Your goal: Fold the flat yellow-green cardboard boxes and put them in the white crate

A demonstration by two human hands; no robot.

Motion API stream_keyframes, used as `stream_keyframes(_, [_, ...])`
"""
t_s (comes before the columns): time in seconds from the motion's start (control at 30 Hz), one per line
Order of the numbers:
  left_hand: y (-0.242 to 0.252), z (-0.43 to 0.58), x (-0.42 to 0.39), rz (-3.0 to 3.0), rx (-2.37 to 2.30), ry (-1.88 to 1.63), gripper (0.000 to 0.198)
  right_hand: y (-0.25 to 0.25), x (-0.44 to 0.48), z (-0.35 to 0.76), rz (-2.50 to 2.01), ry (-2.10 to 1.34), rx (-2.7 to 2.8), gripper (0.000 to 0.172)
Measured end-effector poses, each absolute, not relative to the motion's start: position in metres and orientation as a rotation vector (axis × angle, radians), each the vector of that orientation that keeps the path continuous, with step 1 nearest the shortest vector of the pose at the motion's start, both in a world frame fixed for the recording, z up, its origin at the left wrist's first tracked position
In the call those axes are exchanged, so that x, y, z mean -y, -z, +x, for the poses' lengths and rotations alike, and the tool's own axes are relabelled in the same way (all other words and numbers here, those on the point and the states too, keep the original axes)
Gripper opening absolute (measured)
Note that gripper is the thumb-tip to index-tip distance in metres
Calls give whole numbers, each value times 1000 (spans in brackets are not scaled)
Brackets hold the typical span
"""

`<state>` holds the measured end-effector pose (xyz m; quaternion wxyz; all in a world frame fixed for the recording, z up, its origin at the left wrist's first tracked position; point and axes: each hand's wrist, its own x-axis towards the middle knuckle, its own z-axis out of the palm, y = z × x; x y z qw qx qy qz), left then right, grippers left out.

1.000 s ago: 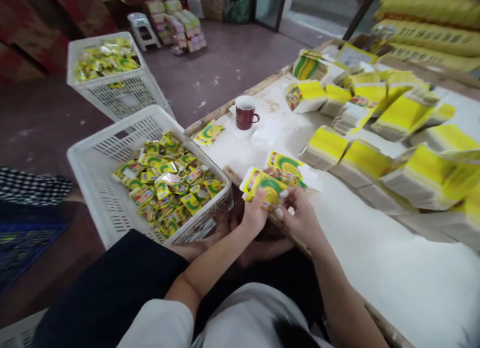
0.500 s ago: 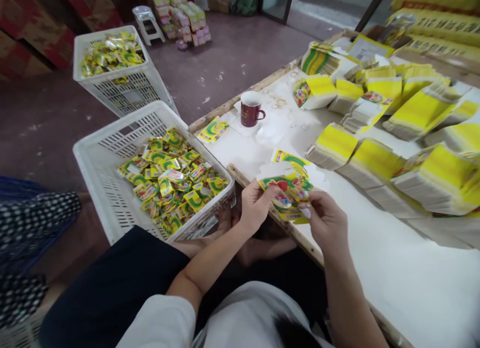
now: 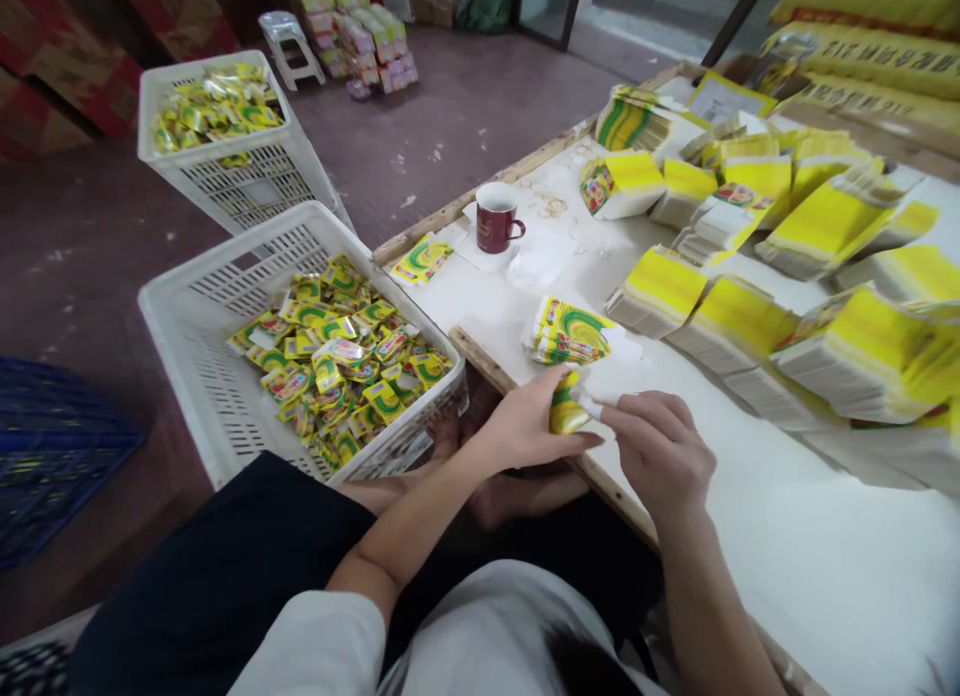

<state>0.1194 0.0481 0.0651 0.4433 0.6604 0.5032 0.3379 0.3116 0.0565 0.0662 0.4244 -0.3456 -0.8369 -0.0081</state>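
Between my two hands, just over the table's near edge, is a yellow-and-green printed card packet, now bent or folded. My left hand is closed around it, with the thumb below and the fingers above. The fingers of my right hand pinch its white end from the right. Behind them a small stack of flat printed cards lies on the white tabletop. Left of my arms, a white crate holds many folded yellow-green packets.
A maroon mug stands near the table's far-left edge beside a loose flat card. Rows of banded card stacks fill the right side. A second white crate of packets stands behind the first. A blue crate is at far left.
The card was spread flat between both hands; now it is folded up in my left hand, the right fingers at its white end. At far left, checkered cloth has mostly moved out of view.
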Motion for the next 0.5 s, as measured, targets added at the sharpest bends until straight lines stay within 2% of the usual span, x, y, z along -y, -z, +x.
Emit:
stream_keyframes(0.1, [-58, 138, -44, 1494, -1446, -1000, 82, -53, -40, 293, -1030, 29, 1777, 22])
stream_keyframes(0.17, [-55, 142, -44, 1471, -1489, -1035, 85, -46, -32, 284, -1084, -188, 1612, 22])
stream_keyframes(0.3, [-53, 135, -48, 1678, -1444, -1028, 85, -46, -39, 290, -1075, -740, 1279, 36])
stream_keyframes(0.5, [-46, 136, -45, 2019, -1101, -1207, 71, -59, -62, 308, -1214, -1257, 1008, 28])
